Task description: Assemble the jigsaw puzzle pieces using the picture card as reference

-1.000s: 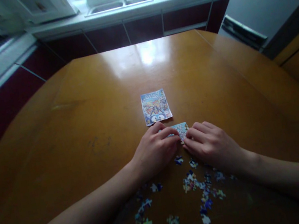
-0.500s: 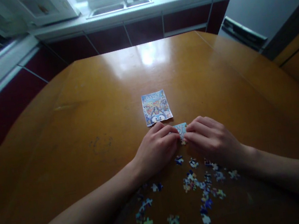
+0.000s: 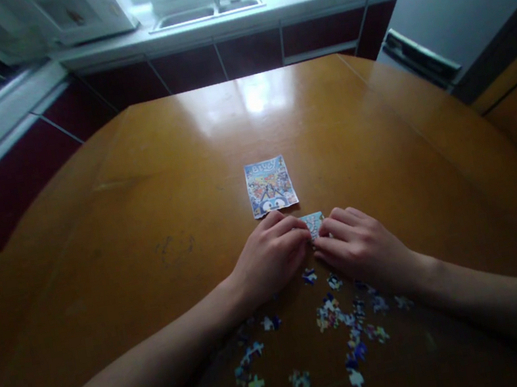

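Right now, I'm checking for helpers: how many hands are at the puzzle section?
2: the left hand at the left of the puzzle section, the right hand at its right. Any outside the view can't be counted.

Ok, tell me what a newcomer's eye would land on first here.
Probably the left hand and right hand, close together at a partly covered puzzle section on the wooden table. Just beyond lies a colourful printed sheet, while loose puzzle pieces are scattered nearer the viewer.
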The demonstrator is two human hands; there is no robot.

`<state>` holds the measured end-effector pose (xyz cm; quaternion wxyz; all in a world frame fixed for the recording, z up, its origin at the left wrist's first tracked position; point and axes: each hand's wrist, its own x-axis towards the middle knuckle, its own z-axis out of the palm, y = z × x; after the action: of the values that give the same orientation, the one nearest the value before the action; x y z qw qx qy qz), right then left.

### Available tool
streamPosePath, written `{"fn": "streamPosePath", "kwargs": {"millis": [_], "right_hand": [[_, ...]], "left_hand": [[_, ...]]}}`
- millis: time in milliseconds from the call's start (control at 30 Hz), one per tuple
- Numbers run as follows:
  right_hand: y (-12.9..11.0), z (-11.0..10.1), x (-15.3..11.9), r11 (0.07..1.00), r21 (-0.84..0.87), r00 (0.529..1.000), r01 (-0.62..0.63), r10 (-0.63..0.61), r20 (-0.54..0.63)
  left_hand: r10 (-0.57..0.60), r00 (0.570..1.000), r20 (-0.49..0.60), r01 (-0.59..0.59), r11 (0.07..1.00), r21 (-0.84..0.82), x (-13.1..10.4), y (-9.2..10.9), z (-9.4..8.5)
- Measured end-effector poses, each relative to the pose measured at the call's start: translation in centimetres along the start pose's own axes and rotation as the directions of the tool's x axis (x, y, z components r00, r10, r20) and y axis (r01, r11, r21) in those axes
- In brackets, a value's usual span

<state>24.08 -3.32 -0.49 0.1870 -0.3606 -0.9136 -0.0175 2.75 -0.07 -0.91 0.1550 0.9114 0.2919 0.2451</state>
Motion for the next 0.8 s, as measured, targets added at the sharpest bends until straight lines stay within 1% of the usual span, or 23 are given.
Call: {"fn": "streamPosePath", "kwargs": {"millis": [100, 167, 300, 500, 600, 800], "right_hand": [[0.18, -0.27, 0.05, 0.992, 0.078, 0.994, -0.103, 0.105, -0.027], [0.20, -0.38, 0.04, 0.983, 0.106, 0.989, -0.148, 0.150, -0.016], [-0.14, -0.36, -0.09, 0.984, 0.101, 0.989, -0.147, 0.142, 0.051], [-0.42, -0.34, -0.10, 0.979, 0.113, 0.983, -0.171, 0.162, 0.085], [-0.39, -0.32, -0.02, 0.977, 0.114, 0.982, -0.180, 0.171, 0.084], [-0.53, -0.35, 0.07, 0.984, 0.077, 0.986, -0.162, 0.159, 0.046]], "left_hand": [[0.003, 1.000, -0.006, -0.003, 1.000, 0.005, -0.02, -0.06, 0.09], [0.010, 1.000, -0.016, -0.010, 1.000, 0.019, -0.05, -0.15, 0.19], [0.012, 1.000, -0.029, -0.012, 0.999, 0.032, -0.11, -0.35, 0.39], [0.010, 1.000, -0.023, -0.010, 0.999, 0.031, -0.11, -0.38, 0.39], [0.009, 1.000, -0.022, -0.008, 0.999, 0.031, -0.10, -0.36, 0.36], [0.018, 0.999, -0.030, -0.017, 0.999, 0.035, -0.07, -0.36, 0.37]]}}
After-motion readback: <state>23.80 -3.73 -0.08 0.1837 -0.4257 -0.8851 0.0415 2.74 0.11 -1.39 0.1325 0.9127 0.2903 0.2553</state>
